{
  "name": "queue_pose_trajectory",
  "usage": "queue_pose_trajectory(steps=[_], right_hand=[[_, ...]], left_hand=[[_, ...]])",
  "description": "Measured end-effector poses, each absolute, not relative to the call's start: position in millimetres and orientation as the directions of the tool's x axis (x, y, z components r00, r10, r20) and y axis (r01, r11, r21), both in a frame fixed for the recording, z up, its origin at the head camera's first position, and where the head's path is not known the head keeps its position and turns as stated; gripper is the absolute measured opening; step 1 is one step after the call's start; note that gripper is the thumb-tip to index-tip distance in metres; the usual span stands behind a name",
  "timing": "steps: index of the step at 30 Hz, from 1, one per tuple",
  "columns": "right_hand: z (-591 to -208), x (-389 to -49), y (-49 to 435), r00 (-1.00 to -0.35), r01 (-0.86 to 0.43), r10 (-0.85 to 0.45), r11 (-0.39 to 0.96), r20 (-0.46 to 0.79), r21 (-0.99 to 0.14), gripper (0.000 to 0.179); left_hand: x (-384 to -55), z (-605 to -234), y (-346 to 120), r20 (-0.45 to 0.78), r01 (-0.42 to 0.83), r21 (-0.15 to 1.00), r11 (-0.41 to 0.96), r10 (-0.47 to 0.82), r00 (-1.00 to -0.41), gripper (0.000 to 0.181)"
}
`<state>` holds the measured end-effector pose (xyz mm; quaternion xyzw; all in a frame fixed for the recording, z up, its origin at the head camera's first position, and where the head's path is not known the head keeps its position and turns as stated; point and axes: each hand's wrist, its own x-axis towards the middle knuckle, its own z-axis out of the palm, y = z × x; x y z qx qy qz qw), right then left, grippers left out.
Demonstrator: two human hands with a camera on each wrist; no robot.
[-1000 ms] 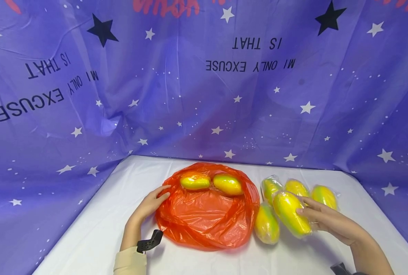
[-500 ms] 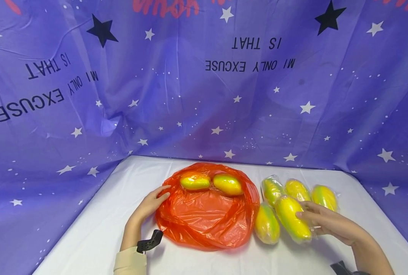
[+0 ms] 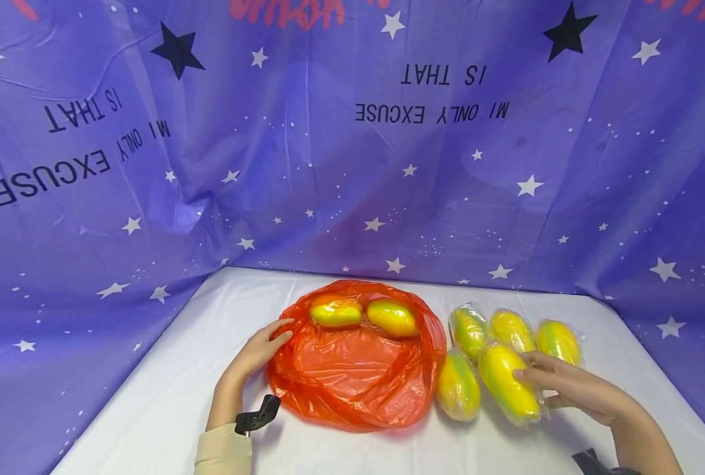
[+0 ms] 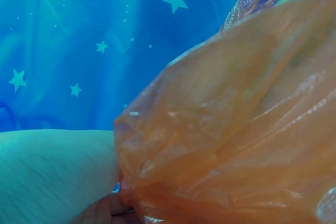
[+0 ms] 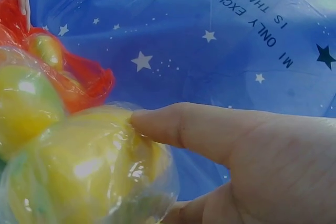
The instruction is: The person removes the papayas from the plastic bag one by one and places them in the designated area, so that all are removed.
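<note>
Right hand (image 3: 574, 388) is the nearer one, fingers gripping the wrapped mango (image 3: 506, 386) right of the red bag (image 3: 352, 412), mango on their bag-facing side, long axis slanting, far end closer to the bag; left hand (image 3: 258, 349) at the bag's left rim, can't tell if gripping

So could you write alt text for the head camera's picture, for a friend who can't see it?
A person's right hand grips a wrapped mango beside four others on a white table. Their left hand touches a red bag with two mangoes inside; a purple starry cloth hangs behind.
</note>
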<state>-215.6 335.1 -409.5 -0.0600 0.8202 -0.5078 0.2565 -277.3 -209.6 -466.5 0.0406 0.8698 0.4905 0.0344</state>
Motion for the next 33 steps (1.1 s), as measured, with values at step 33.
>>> queue_pose_trajectory(steps=[33], right_hand=[[-425, -224, 335, -0.778, 0.207, -0.462, 0.452, -0.426, -0.868, 0.034]], left_hand=[[-281, -467, -210, -0.027, 0.029, 0.859, 0.511, 0.101, -0.995, 0.044]])
